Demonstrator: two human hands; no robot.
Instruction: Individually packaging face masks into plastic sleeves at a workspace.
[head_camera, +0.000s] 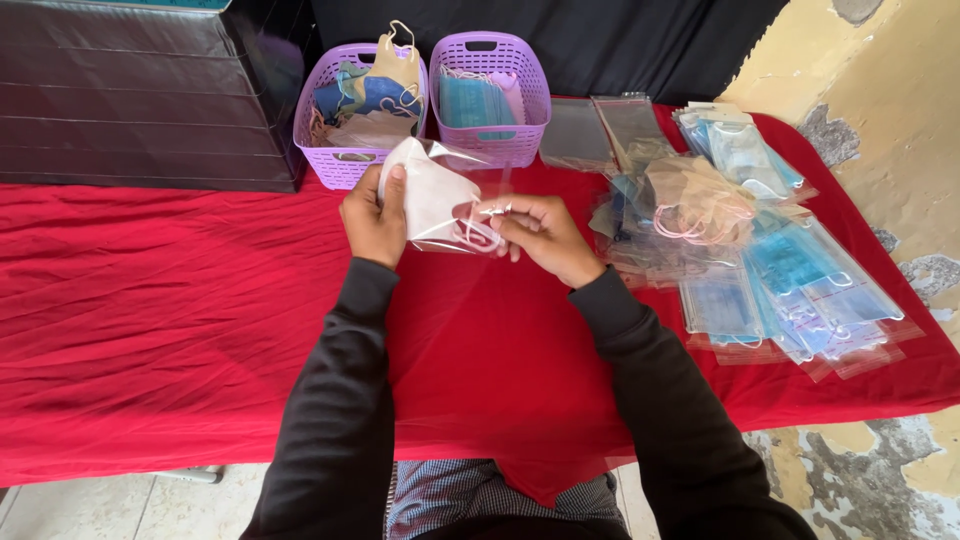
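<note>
A: Where are the hands?

B: Just above the middle of the frame, raised over the red tablecloth (150, 300). Both forearms in dark sleeves (330, 400) rise from the bottom edge and lean inward, so the wrists come close together.

A: And the left hand?

B: The left hand (372, 220) is upright, back toward the camera, thumb pressed flat on a white face mask (432, 195), the other fingers curled behind it. It is clamped on the mask's left edge.

A: The right?

B: The right hand (540, 235) lies lower and turned palm-in, fingertips pinched together on the mask's ear loop (478, 232) and the mouth of a clear plastic sleeve (470, 165) that wraps the mask.

A: What lies around them?

B: Two purple baskets (345, 165) stand at the upper centre, just behind the hands, holding loose masks. A spread pile of bagged blue masks (790, 270) fills the right side. A black box (150, 90) sits upper left.
</note>
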